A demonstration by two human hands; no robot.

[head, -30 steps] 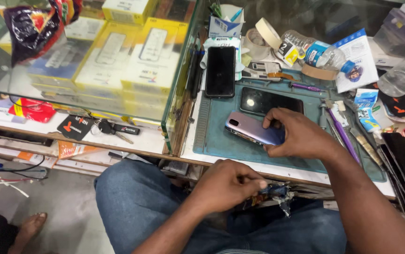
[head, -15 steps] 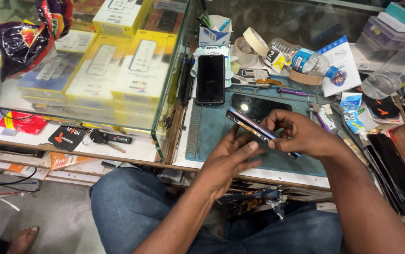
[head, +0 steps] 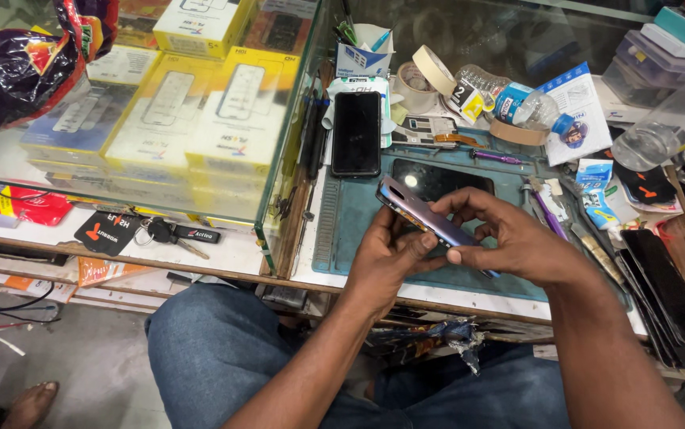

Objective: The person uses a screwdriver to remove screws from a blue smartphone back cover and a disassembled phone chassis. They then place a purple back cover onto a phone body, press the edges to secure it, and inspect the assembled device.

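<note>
— Smartphone (head: pixel 426 221), purple-backed, sits edge-up over the blue repair mat (head: pixel 358 230); left hand (head: pixel 390 258) and right hand (head: pixel 517 242) both pinch its edges.

— Grip looks firm. I'd keep thumbs along the seam, pressure even, directly above that mat.

The left hand (head: pixel 390 254) has come up to the purple phone (head: pixel 430 224).

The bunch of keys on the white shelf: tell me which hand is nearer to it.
Left. The left hand grips the purple phone on the side toward the keys; the right hand holds the phone's far side, farther away.
</note>
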